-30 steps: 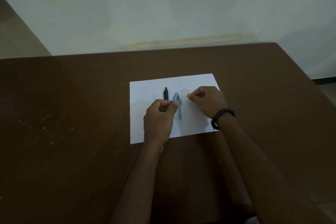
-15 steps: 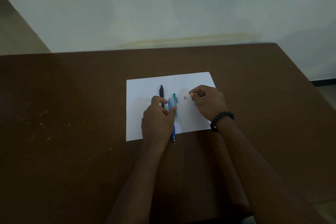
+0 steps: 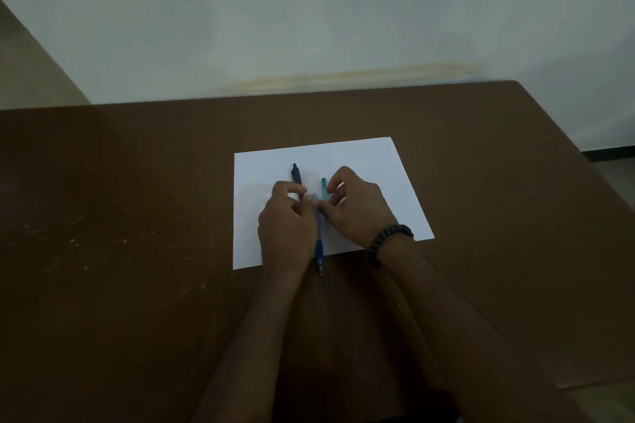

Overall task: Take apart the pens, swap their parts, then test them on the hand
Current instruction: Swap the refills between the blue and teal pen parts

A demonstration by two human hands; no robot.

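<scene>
- Blue plastic click pen [image 3: 319, 244] lies between both hands, left hand [image 3: 287, 230] curled beside it.
- Right hand [image 3: 357, 208] fingertips seemingly pinch its barrel.
- Black pen [image 3: 296, 174], teal pen [image 3: 323, 187] beyond fingertips on white paper sheet [image 3: 378, 165].

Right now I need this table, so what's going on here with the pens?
A person sits at the brown table with a white sheet of paper before them. The left hand holds a blue pen, whose tip points back past the paper's near edge. The right hand, a beaded bracelet on its wrist, brings its fingers to the blue pen's upper end, beside a teal pen. A black pen lies on the sheet. No loose pen parts show.
</scene>
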